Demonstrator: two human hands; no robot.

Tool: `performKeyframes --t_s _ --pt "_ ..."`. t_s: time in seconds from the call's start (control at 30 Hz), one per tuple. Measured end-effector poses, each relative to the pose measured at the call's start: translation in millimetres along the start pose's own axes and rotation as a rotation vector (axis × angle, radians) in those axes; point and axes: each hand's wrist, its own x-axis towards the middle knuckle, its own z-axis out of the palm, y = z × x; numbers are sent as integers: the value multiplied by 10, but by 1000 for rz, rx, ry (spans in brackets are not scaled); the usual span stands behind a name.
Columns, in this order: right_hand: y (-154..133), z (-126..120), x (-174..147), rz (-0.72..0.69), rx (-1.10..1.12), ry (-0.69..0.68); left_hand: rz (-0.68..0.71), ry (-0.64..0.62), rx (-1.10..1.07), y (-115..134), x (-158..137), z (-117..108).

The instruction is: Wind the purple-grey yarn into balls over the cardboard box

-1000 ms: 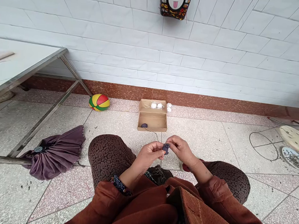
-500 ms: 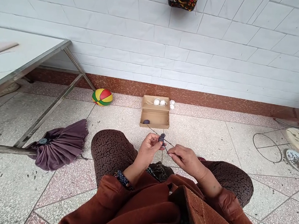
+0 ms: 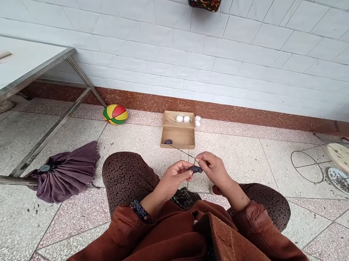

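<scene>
My left hand (image 3: 174, 178) pinches a small dark grey-purple yarn piece (image 3: 194, 169), which lies sideways with its rounded end to the right. Just above it, my right hand (image 3: 212, 167) is closed, thumb and forefinger on the dark yarn (image 3: 180, 149). This strand runs slack-free down from a dark yarn ball (image 3: 168, 142) in the cardboard box (image 3: 177, 146). Something thin shows between the right fingertips and the piece; whether it is a hook or just yarn I cannot tell.
White yarn balls (image 3: 183, 118) lie in the box lid, with more beside it. A colourful ball (image 3: 115, 114) and a folded purple umbrella (image 3: 65, 173) are left, by a metal-framed table (image 3: 28, 69). On the right stand a stool (image 3: 346, 159) and a bowl (image 3: 341, 181).
The yarn piece has turned from upright to lying sideways in my left hand. My right hand has moved up and left, from below right of the piece to just above it.
</scene>
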Motion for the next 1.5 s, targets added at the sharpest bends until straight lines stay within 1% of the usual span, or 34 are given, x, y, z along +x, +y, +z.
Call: performKeyframes --t_s 0.07,0.1,0.2,0.3,0.37,0.47,0.57,0.63,0.67,0.73,0.77,0.8,0.83,0.9,0.97,1.07,1.13,1.2,1.27,1.33,1.43,1.5 --pt "64 104 -110 61 33 -4 -38 47 -148 6 -4 2" --pt "79 150 -170 69 43 -22 -53 66 -210 6 -3 0" --pt "68 236 -314 30 47 -81 -76 103 -333 -16 12 -7" --pt "0 224 -369 -15 4 -135 -63 138 -357 -63 31 -13" --pt "-67 177 -374 -41 -29 -153 -16 170 -291 -91 44 -21" --pt "-188 73 -357 -116 -39 -181 86 189 -69 -110 62 -52" --pt "-277 -47 -271 -178 -34 -184 152 171 178 -96 69 -93" --pt "-270 -114 -150 -181 -29 -149 163 124 279 -72 61 -105" --pt "-239 -134 -75 -170 -22 -123 152 77 292 -57 56 -103" --pt "-131 -130 73 -127 9 -65 114 -19 229 -22 49 -86" --pt "-64 -102 132 -102 32 -34 96 -44 161 -5 53 -74" --pt "3 -55 172 -80 59 -10 85 -40 81 11 64 -64" --pt "64 7 192 -60 80 5 81 -10 0 25 83 -58" --pt "144 159 164 -38 99 9 97 92 -124 43 145 -67" --pt "153 305 72 -33 86 4 135 174 -137 46 228 -110" --pt "60 414 -71 -53 60 -40 221 244 50 18 357 -220" --pt "-27 395 -103 -91 24 -78 280 282 208 -19 432 -298" --pt "-90 323 -60 -127 -5 -86 330 304 348 -58 497 -359" --pt "-98 233 52 -139 -18 -60 355 283 432 -89 547 -394" --pt "-35 160 208 -125 -19 -11 340 204 424 -101 572 -399" --pt "163 146 436 -78 23 85 247 33 260 -71 572 -372" --pt "305 223 522 -32 63 136 193 -7 100 -21 574 -352"
